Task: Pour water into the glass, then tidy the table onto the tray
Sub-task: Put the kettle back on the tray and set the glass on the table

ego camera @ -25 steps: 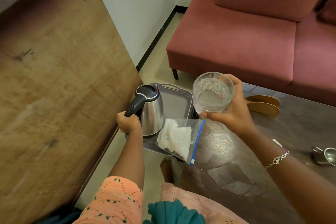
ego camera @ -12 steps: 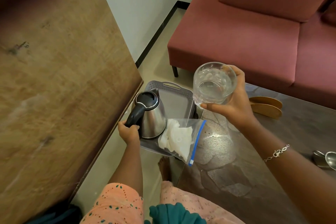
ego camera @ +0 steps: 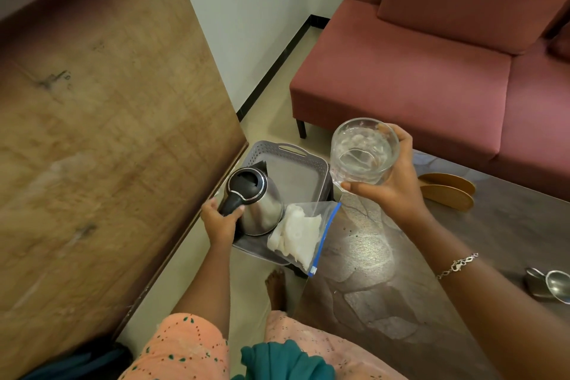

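Observation:
A steel kettle (ego camera: 262, 207) with a black lid and handle stands in the grey tray (ego camera: 296, 176), which sits low beside the table's left end. My left hand (ego camera: 220, 222) grips the kettle's handle. My right hand (ego camera: 391, 185) holds a clear glass (ego camera: 364, 153) with water in it, raised above the table's near-left corner, to the right of the tray. A zip bag (ego camera: 300, 233) with white pieces inside lies across the tray's near right corner, partly overhanging.
The dark stone-patterned table (ego camera: 401, 287) spreads to the right, with wooden oval pieces (ego camera: 447, 190) at its far edge and a steel cup (ego camera: 547, 285) at the right. A wooden panel (ego camera: 101, 148) stands at the left and a red sofa (ego camera: 416, 71) behind. My foot (ego camera: 276, 288) rests below the tray.
The kettle has gone down into the tray, still in my left hand. The glass has stayed raised in my right hand, shifting slightly up and right.

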Demonstrator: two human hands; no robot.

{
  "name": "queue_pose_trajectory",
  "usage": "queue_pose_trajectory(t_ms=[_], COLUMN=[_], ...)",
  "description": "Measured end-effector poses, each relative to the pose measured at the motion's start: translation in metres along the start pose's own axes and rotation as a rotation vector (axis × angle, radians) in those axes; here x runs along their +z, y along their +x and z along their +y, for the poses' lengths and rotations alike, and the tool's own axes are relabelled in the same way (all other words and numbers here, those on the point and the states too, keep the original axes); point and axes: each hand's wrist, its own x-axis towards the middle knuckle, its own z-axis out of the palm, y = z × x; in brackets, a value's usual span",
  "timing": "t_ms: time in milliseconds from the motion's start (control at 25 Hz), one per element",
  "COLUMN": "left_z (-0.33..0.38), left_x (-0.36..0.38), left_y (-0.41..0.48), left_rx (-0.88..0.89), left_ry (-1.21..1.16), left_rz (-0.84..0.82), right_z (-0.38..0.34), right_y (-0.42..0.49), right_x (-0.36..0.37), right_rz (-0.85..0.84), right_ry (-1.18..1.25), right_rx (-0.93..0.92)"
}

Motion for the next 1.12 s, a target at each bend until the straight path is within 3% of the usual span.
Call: queue_pose_trajectory(t_ms=[80, 160, 320, 400, 520, 680, 1120], left_z=[0.035, 0.078, 0.138, 0.146, 0.147, 0.145, 0.143], left_x=[0.009, 0.026, 0.062, 0.075, 0.088, 0.112, 0.176], left_y=[-0.017, -0.043, -0.108, -0.130, -0.150, -0.170, -0.232], left_rx=[0.214, 0.294, 0.037, -0.075, -0.131, -0.108, -0.060], left_ry=[0.060, 0.005, -0.207, -0.217, -0.212, -0.232, -0.103], left_rz=[0.077, -0.076, -0.756, -0.948, -1.103, -1.209, -1.257], right_z=[0.002, 0.005, 0.011, 0.012, 0.015, 0.022, 0.030], right_y=[-0.004, -0.010, -0.023, -0.030, -0.042, -0.058, -0.099], right_x=[-0.004, -0.009, -0.026, -0.036, -0.051, -0.075, -0.159], right_rz=[0.000, 0.013, 0.048, 0.072, 0.111, 0.171, 0.197], right_ry=[-0.009, -0.022, -0.040, -0.052, -0.057, -0.031, -0.154], right_rx=[-0.002, 0.003, 0.022, 0.028, 0.036, 0.072, 0.208])
